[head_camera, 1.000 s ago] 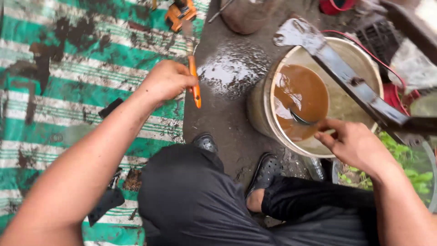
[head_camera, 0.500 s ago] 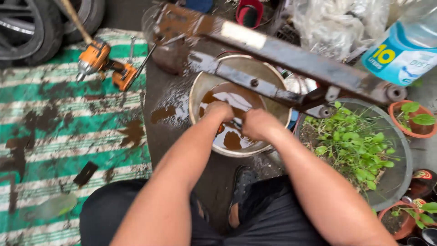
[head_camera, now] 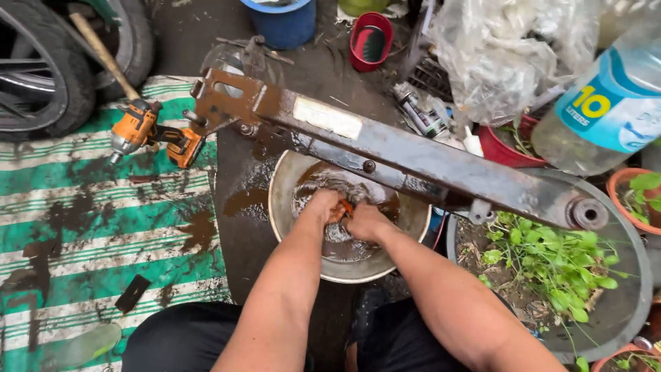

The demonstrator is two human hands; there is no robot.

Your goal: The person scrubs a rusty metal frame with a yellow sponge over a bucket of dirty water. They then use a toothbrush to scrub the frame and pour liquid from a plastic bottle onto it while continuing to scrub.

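1. A small orange thing [head_camera: 346, 206] sits between my two hands, low inside the metal bowl [head_camera: 289, 234]; only a sliver of it shows, so I cannot tell what it is.
2. My left hand [head_camera: 323, 207] is curled with its grip clenched on the orange thing from the 9 o'clock side.
3. My right hand [head_camera: 365, 222] presses in from 3 o'clock, fingers folded; whether its grip actually holds the thing I cannot tell.
4. Muddy brown water [head_camera: 337, 238] foams around both hands in the bowl.
5. A long rusty metal arm [head_camera: 413, 155] crosses over the bowl's 12 o'clock rim, running from 10 to 3 o'clock.
6. At 10 o'clock an orange power drill [head_camera: 148, 134] lies on the green striped mat [head_camera: 82, 207].
7. At 3 o'clock stands a grey tub of green plants [head_camera: 551, 262].
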